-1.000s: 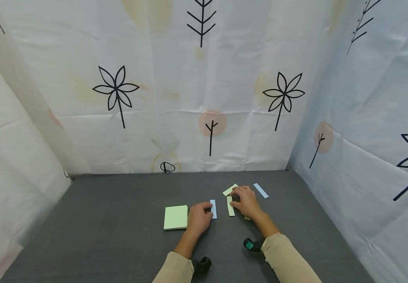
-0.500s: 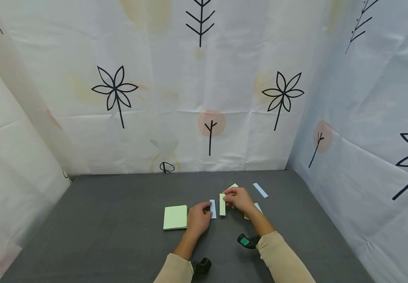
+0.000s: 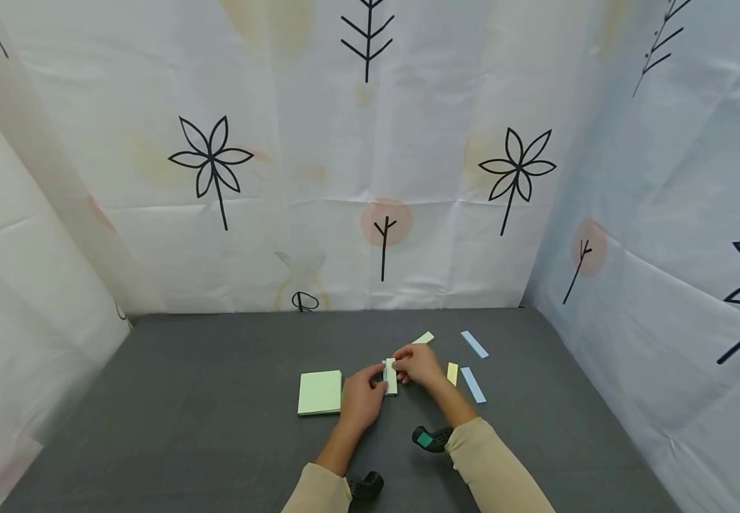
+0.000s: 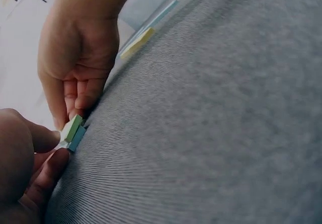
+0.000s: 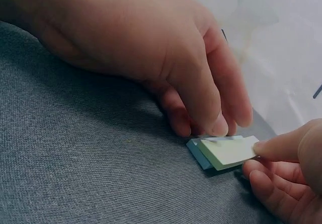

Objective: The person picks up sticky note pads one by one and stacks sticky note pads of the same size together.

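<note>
- Fingertips of the right hand (image 3: 419, 365) stand narrow, pinching the green strip (image 3: 392, 379) at its right side.
- Green strip rests slightly askew on top of the lower blue strip (image 5: 200, 156), whose blue shows along one edge; the pair lies between the two hands.
- Left hand (image 3: 362, 396) curls its thumb and fingers close on the lower blue strip's left side, one tip also touching the green.
- Just beside that hand, on its outer side, lies a square green pad (image 3: 320, 392).
- Beyond the right hand a back green strip (image 3: 424, 338) pokes out, partly covered by it.
- Right wrist hides the near end of a yellow strip (image 3: 452, 373).
- Further right lie two slanted strips: a near blue strip (image 3: 473, 385) and a far blue strip (image 3: 475, 344).
- Grey cloth (image 3: 216, 406) spreads beneath everything; white patterned fabric (image 3: 318, 178) rises behind it.
</note>
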A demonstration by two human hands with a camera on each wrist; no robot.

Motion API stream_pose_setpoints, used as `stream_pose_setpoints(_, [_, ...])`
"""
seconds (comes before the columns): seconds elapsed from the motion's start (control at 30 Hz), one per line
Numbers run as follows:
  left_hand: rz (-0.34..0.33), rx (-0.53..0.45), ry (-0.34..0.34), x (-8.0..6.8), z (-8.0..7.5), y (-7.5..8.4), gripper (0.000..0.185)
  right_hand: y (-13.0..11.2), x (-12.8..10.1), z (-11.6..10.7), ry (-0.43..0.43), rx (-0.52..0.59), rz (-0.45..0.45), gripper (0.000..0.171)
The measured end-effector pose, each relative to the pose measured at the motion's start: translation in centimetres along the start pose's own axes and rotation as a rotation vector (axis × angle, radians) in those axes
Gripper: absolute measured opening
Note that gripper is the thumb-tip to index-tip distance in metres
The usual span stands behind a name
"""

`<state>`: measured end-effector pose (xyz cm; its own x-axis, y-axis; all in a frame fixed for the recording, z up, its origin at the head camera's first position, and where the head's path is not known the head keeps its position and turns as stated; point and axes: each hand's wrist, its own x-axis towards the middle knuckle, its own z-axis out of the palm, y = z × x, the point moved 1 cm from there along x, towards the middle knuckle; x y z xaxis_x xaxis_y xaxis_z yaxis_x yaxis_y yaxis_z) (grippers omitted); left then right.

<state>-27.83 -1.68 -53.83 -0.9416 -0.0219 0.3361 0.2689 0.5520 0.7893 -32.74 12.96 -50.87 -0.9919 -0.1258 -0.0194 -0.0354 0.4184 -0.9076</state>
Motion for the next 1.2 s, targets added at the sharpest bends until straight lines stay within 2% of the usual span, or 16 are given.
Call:
stream_pose_setpoints(0.27, [-0.006, 0.015, -0.008, -0.22, -0.03, 0.12, 0.031, -0.11, 0.13, 0.30, 0.017, -0.137, -0.034, 0.010])
stream_pose_setpoints(0.47, [-0.002, 0.010, -0.007, -0.17, -0.16, 0.18, 0.030, -0.02, 0.33, 0.46, 0.009, -0.154, -0.025, 0.010])
stream_pose_setpoints(0.77, [0.011, 0.010, -0.008, -0.16, -0.31, 0.28, 0.030, -0.05, 0.07, 0.43, 0.007, -0.175, -0.060, 0.013])
stream_pose_setpoints(1.2, [0.000, 0.027, -0.008, -0.15, -0.15, 0.23, 0.030, 0.22, 0.15, 0.34, -0.004, -0.172, -0.070, 0.015])
